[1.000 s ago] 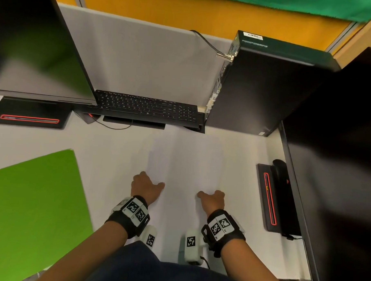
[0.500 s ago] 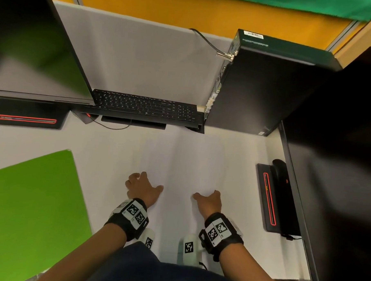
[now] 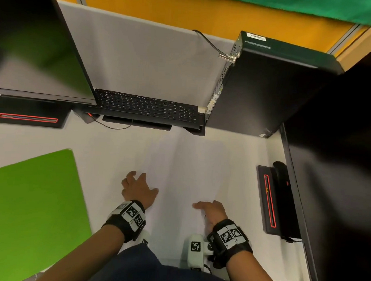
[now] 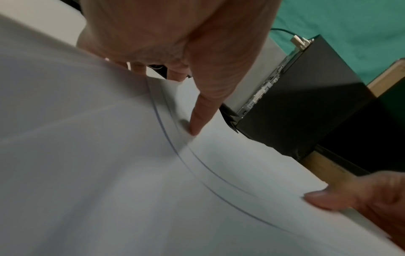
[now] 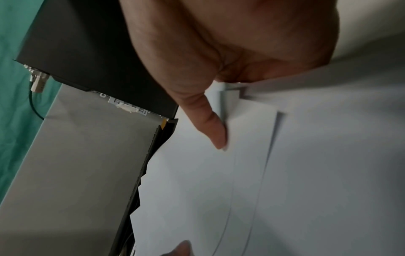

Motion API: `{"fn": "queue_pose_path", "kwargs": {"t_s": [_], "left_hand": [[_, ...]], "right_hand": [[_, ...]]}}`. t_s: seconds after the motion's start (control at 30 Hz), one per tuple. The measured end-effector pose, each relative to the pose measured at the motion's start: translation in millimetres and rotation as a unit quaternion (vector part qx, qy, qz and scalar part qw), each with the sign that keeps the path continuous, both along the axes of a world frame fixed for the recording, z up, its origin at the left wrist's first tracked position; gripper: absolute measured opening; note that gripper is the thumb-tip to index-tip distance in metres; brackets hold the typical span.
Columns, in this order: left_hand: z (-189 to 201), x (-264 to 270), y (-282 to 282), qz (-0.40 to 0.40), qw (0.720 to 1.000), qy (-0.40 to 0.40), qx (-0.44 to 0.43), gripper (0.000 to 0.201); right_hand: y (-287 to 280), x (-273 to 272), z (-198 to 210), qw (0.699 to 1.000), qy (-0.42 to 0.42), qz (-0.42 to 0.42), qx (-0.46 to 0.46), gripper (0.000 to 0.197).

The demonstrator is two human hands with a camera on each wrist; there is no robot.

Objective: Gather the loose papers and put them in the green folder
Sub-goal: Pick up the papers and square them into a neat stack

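Several white papers lie overlapped on the white desk, below the keyboard. The green folder lies flat at the left, apart from them. My left hand is at the papers' left edge. In the left wrist view its thumb presses on the top sheets, and its fingertips disappear behind the raised paper edge. My right hand holds the papers' right edge. In the right wrist view its thumb lies on the fanned sheets, with its fingers hidden beneath them.
A black keyboard and a monitor stand at the back left. A black computer tower is at the back right. A dark monitor fills the right side, with its base close to my right hand.
Both hands have slid away from me along the papers' side edges, the left one farther. The left fingers have spread wider.
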State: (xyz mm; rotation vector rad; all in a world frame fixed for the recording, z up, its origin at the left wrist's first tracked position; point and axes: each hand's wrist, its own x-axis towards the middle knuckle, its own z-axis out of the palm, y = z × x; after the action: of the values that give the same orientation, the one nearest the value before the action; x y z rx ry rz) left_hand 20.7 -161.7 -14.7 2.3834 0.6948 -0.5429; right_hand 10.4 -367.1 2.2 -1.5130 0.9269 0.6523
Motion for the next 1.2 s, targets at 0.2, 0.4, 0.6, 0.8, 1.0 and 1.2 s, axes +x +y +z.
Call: {"fn": "queue_pose_path", "kwargs": {"t_s": [0.2, 0.4, 0.6, 0.8, 1.0, 1.2], "left_hand": [[-1.6, 0.4, -0.3, 0.06, 0.993, -0.024, -0.099, 0.076], [-0.7, -0.2, 2.8, 0.065, 0.995, -0.012, -0.081, 0.076], [-2.0, 0.4, 21.5, 0.096, 0.973, -0.036, -0.207, 0.077], [10.4, -0.5, 29.1, 0.069, 0.928, -0.075, -0.359, 0.039], [38.9, 7.4, 27.2, 0.115, 0.854, -0.18, -0.474, 0.083], [110.0, 25.6, 20.6, 0.09, 0.786, -0.266, -0.551, 0.041]], "right_hand": [[2.6, -4.3, 3.1, 0.997, -0.054, 0.037, -0.031, 0.021], [6.8, -10.3, 2.3, 0.989, -0.126, 0.069, -0.029, 0.03], [-3.9, -28.3, 10.8, 0.982, -0.178, 0.062, 0.003, 0.031], [-25.6, -36.5, 28.0, 0.977, -0.198, 0.081, 0.015, 0.024], [-23.1, -15.7, 55.5, 0.958, -0.279, 0.069, -0.02, 0.023], [-12.7, 8.7, 102.8, 0.906, -0.421, 0.01, -0.039, 0.037]]}}
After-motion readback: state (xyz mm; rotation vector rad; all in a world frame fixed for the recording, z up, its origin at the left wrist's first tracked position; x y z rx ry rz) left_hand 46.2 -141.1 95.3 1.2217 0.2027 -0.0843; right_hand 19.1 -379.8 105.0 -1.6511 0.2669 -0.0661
